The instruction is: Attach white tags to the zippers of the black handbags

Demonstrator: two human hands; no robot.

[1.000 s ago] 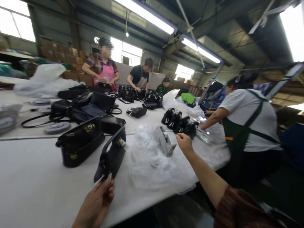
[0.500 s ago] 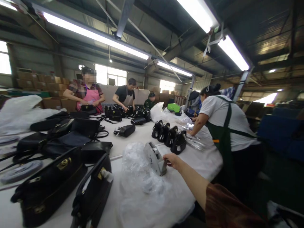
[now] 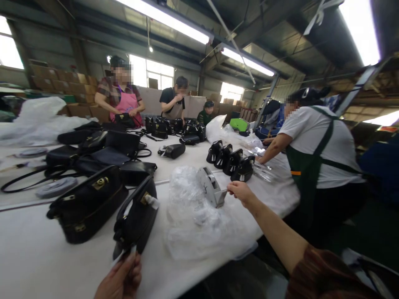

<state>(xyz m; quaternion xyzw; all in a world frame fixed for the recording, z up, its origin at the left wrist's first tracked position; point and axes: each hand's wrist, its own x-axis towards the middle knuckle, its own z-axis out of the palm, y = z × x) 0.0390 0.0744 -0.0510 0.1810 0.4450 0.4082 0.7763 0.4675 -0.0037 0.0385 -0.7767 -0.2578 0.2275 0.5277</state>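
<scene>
My right hand [image 3: 243, 194] is closed in a pinch just off the front edge of a grey tape dispenser [image 3: 209, 187]. A short pale strip of tape seems to run from the dispenser to its fingertips. At the bottom, my left hand [image 3: 122, 276] pinches a small white strip [image 3: 133, 250] at the near end of a black handbag [image 3: 139, 220]. That bag stands upright and has white wrapping on its gold clasp. Beside it on the left stands a larger black handbag [image 3: 89, 201] with gold fittings.
Crumpled clear plastic bags [image 3: 187, 211] lie around the dispenser. Several small black bags [image 3: 232, 160] stand in a row behind it. More black bags [image 3: 109, 149] are piled at left, near a grey roll [image 3: 56, 187]. A co-worker in a green apron [image 3: 318, 153] leans over the table at right; others work across it.
My left hand has come into view at the near handbag, pinching a white strip. My right hand stays at the dispenser, its fingers now slightly off its edge. The view has shifted.
</scene>
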